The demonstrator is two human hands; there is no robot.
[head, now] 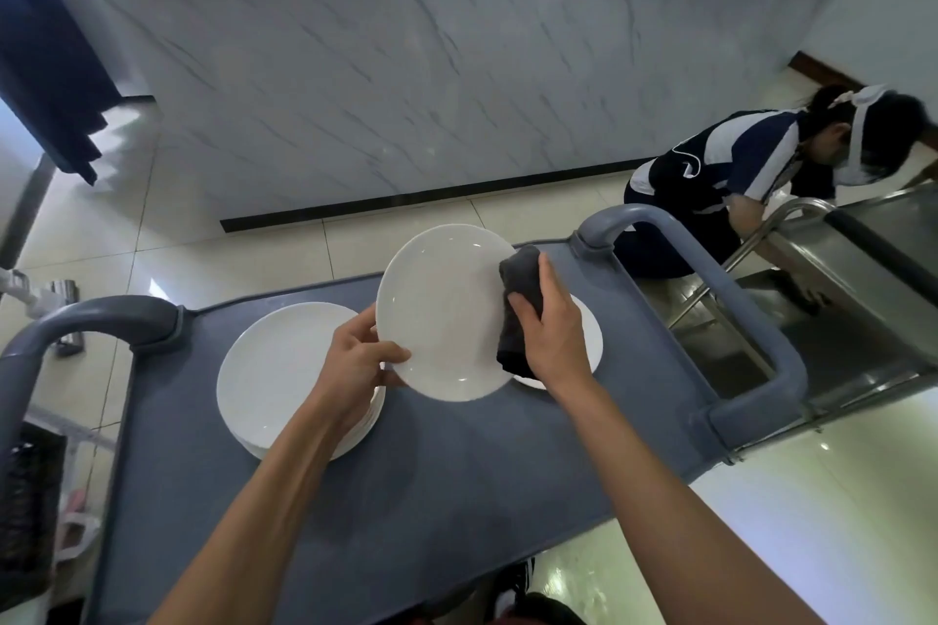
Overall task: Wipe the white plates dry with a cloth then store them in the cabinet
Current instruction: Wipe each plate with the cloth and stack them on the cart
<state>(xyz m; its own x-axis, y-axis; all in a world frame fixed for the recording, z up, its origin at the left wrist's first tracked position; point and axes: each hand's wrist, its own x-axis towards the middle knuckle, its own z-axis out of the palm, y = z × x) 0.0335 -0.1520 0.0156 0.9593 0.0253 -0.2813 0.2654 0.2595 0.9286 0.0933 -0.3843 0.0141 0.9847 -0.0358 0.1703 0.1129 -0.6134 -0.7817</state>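
Note:
My left hand [355, 360] pinches the left rim of a white plate [441, 315], held tilted above the blue-grey cart top [406, 482]. Against the plate's right edge my right hand [550, 335] grips a dark grey cloth [520, 305]. A stack of several white plates [279, 371] sits on the cart to the left, partly behind my left wrist. Another white plate [591, 340] lies on the cart under my right hand, mostly hidden.
The cart has grey handles at the left [76, 320] and right [736, 310]. A person [726, 178] crouches at the right by a stainless steel cabinet [837, 279]. A marble-fronted counter [431, 81] stands ahead across the tiled floor.

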